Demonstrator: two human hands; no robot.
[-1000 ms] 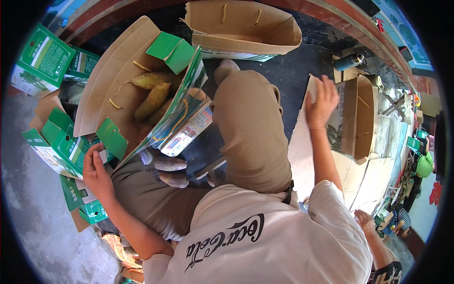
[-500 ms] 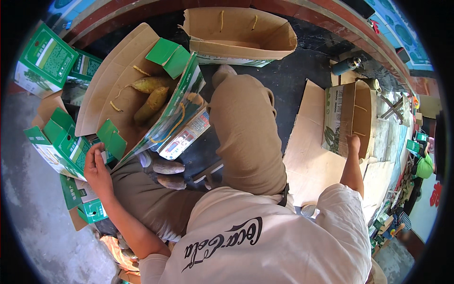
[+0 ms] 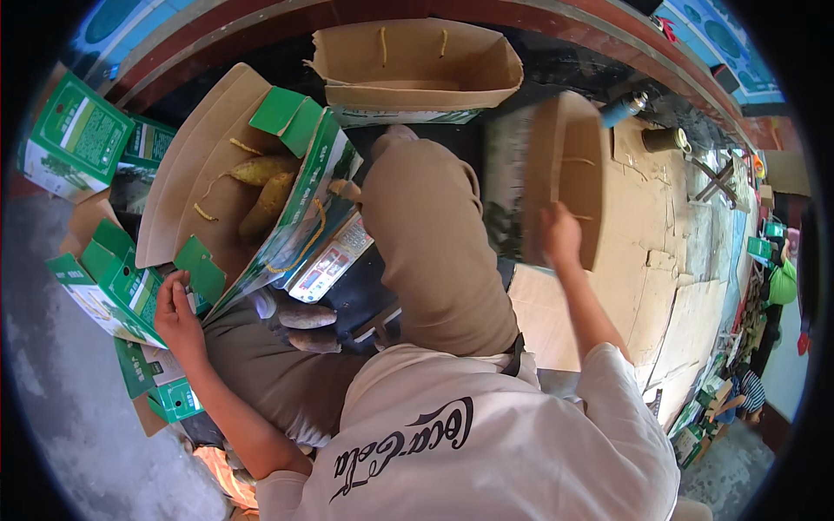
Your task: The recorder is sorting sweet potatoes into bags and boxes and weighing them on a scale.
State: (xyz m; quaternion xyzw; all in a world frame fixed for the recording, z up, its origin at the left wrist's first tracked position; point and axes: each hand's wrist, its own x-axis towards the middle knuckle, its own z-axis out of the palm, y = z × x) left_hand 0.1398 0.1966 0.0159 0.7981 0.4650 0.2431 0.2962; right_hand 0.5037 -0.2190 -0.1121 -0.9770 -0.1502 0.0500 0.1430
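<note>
My right hand (image 3: 563, 236) grips the near edge of an open cardboard carton (image 3: 540, 187) with yellow rope handles; the carton is lifted and smeared by motion. Loosely curled beside a green flap (image 3: 201, 267), my left hand (image 3: 180, 319) has its fingers apart and nothing visible in them. That flap belongs to a larger green-printed box (image 3: 187, 178), spread open against my leg. Inside it lie a few yellowish-brown tubers (image 3: 268, 204), partly hidden by the box wall. A white scale (image 3: 332, 259) shows beyond that wall, and two purplish tubers (image 3: 308, 317) lie near my left leg.
Another open carton (image 3: 417, 94) stands at the far side. Folded green boxes (image 3: 82, 130) crowd the left. Flattened cardboard (image 3: 638, 234) covers the floor on the right, with a dark bottle (image 3: 625, 108) and a greenish canister (image 3: 665, 139) beyond it.
My right hand has swung the carton leftward off the flattened cardboard, toward my knee. My left hand has stayed beside the green flap. The whole view has shifted slightly.
</note>
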